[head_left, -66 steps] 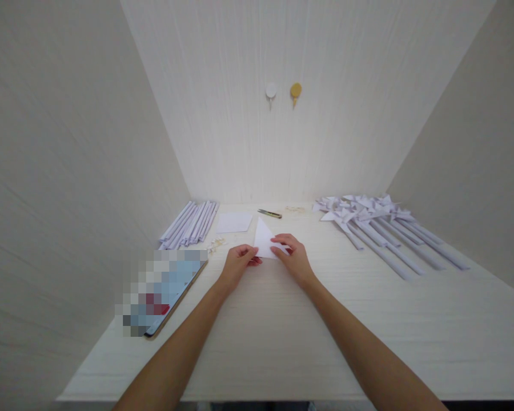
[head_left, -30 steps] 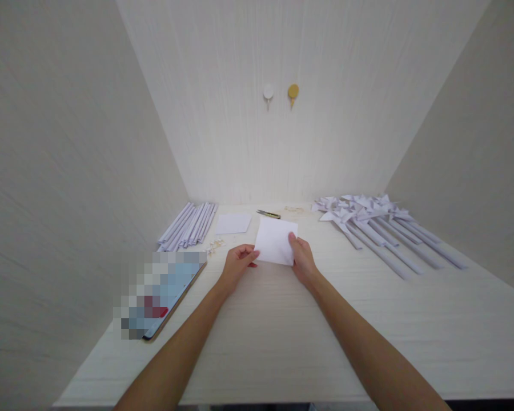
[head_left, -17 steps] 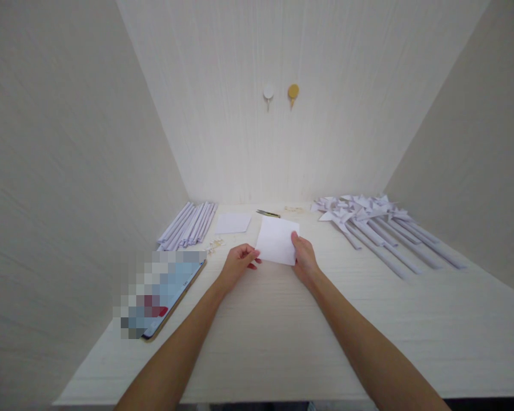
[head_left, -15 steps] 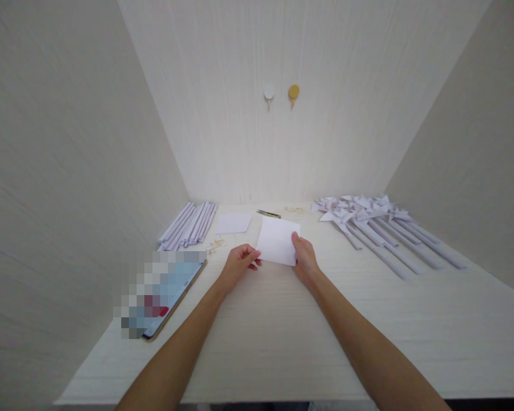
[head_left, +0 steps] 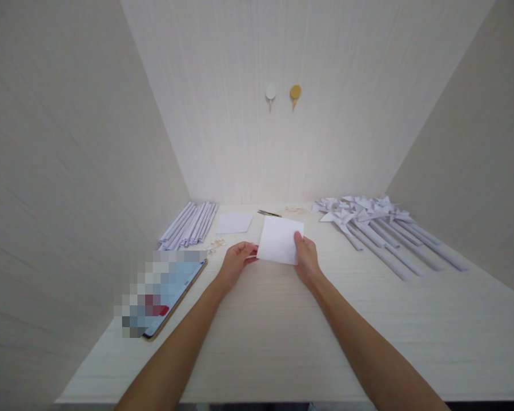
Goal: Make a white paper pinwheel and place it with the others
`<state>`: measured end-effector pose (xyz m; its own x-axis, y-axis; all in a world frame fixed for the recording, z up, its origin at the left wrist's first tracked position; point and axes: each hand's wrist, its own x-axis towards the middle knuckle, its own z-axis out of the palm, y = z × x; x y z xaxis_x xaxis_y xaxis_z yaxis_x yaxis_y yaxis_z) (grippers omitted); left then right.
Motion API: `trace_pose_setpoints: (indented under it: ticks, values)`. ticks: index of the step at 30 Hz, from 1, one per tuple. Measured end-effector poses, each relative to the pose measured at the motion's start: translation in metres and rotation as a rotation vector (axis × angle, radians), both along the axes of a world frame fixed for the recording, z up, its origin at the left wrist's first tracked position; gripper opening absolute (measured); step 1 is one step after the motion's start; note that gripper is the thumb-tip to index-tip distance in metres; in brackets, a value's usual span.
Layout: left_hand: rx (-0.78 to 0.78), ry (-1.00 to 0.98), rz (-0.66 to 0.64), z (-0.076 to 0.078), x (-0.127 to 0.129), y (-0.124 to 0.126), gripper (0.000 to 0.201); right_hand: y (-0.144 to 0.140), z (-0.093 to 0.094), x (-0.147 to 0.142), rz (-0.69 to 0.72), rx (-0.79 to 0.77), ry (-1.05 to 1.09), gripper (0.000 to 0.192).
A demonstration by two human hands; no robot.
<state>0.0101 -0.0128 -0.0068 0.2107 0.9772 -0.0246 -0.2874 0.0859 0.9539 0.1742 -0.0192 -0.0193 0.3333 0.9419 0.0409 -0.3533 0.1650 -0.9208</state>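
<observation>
A square sheet of white paper (head_left: 280, 240) is held above the table, slightly tilted. My right hand (head_left: 307, 258) grips its right edge, thumb on top and the other fingers behind. At the lower left corner is my left hand (head_left: 239, 261), its thumb and fingers slightly apart at the paper's edge. Whether those fingertips touch the sheet is hard to see. Behind the sheet lies a pair of scissors (head_left: 269, 213), partly covered by it. Another flat stack or sheet of white paper (head_left: 234, 223) rests to the left.
Rolled paper sticks (head_left: 189, 224) lie at the back left. Finished paper pinwheels (head_left: 368, 220) are piled at the back right. A phone (head_left: 175, 291), partly blurred, leans at the left. Small beige bits (head_left: 216, 246) lie near it. Two hooks (head_left: 295, 92) are on the back wall.
My left thumb has come off the paper's lower left corner, and that hand has shifted slightly left. The sheet has turned and moved slightly right in my right hand.
</observation>
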Motion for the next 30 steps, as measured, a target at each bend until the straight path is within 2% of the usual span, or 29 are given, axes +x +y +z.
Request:
trace_pose_setpoints:
  ticks: [3,7,10,14,24,30]
  values:
    - [-0.067,-0.129,-0.024,0.001,-0.001,0.001,0.037,-0.003,0.0,-0.005,0.103,0.033,-0.238,0.044]
    - [-0.114,-0.096,-0.034,0.0,0.002,-0.002,0.036,-0.009,0.004,-0.011,0.264,0.029,-0.431,0.047]
    - [-0.141,-0.037,0.029,-0.002,0.004,-0.004,0.035,-0.012,0.007,-0.013,0.379,0.006,-0.438,0.044]
    - [-0.15,-0.068,0.111,0.0,0.005,-0.004,0.034,-0.012,0.007,-0.01,0.479,-0.026,-0.446,0.033]
    - [-0.193,-0.172,0.148,0.002,-0.003,0.004,0.032,-0.01,0.005,-0.006,0.514,-0.051,-0.33,0.029]
    - [-0.12,-0.19,0.231,0.002,-0.007,0.007,0.035,-0.012,0.008,-0.005,0.585,-0.038,-0.319,0.028]
